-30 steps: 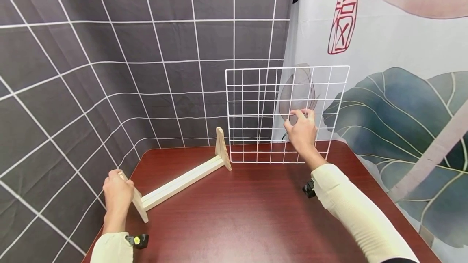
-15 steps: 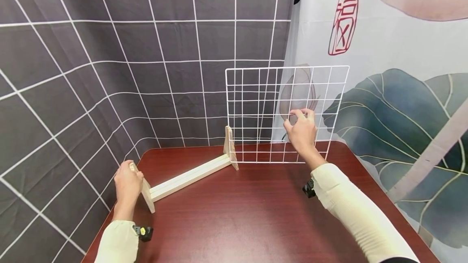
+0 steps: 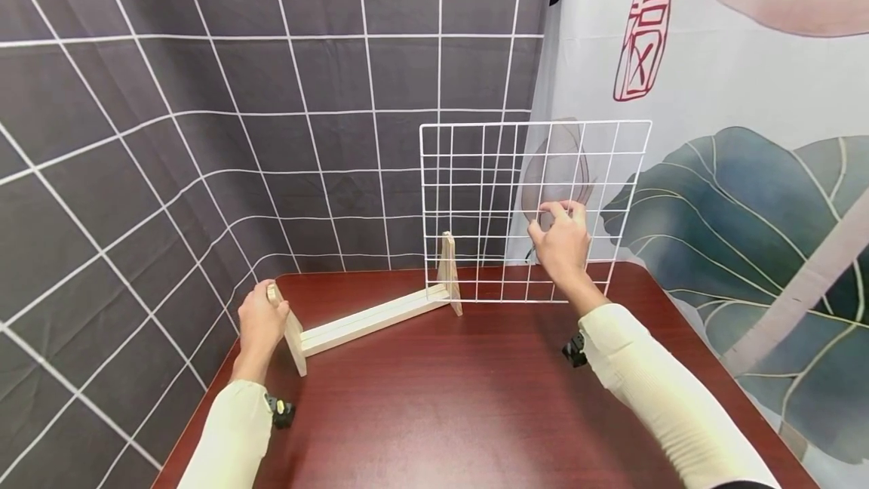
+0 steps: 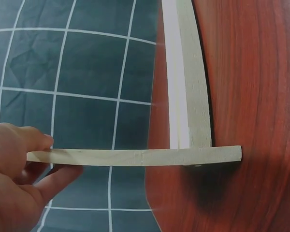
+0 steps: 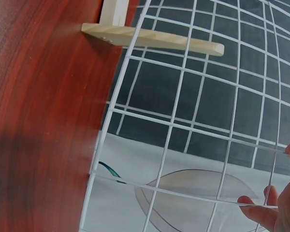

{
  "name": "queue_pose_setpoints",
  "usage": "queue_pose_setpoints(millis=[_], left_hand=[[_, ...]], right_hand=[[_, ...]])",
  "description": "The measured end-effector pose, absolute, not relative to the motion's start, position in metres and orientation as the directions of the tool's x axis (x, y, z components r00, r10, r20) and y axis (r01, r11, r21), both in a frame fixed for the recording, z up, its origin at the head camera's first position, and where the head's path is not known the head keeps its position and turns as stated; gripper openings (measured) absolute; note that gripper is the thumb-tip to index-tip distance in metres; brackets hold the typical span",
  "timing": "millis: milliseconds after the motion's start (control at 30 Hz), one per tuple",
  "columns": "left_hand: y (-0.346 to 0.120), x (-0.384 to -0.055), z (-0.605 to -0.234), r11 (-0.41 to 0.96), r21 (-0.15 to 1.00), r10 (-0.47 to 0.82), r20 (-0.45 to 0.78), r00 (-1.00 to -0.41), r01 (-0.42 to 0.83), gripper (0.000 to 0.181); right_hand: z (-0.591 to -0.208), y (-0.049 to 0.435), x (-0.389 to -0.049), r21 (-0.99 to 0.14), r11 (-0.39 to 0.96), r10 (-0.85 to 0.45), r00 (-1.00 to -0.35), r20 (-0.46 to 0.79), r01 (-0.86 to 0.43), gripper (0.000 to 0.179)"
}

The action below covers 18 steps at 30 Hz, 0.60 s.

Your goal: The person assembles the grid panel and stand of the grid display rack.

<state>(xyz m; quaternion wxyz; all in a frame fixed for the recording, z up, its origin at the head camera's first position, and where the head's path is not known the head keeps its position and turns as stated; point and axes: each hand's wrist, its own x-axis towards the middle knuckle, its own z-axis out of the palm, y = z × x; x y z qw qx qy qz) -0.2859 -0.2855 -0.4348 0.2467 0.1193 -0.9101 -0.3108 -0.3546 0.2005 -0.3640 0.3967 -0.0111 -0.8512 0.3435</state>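
Observation:
A pale wooden stand (image 3: pixel 373 321), a crossbar between two upright end boards, is on the left part of the table. My left hand (image 3: pixel 261 321) pinches the top of its near end board (image 4: pixel 135 157) between thumb and fingers. The far end board (image 5: pixel 150 39) shows through the lower left wires of a white wire grid panel (image 3: pixel 536 123); whether they touch I cannot tell. Upright at the back of the table, the panel is held by my right hand (image 3: pixel 562 246), its thumb and fingers pinching the wires right of the middle.
The reddish-brown table (image 3: pixel 421 406) extends in front of both things. Behind it hangs a dark grey curtain (image 3: pixel 319 74) with white lines. A white curtain with a leaf print (image 3: pixel 740 202) hangs at the right.
My left hand has moved the wooden stand rightward and away from me, bringing its far end board from left of the grid panel to behind its lower left wires. The right hand stays put.

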Motion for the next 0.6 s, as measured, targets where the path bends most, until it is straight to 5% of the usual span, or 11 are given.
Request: queue_pose_setpoints(millis=[600], left_hand=[[-0.251,-0.329,-0.432,0.777,0.629,-0.266,0.317,-0.91,-0.008,0.051]], right_hand=[[-0.367,0.206,-0.356,-0.59,0.769,0.291,-0.687,0.666,-0.247,0.032]])
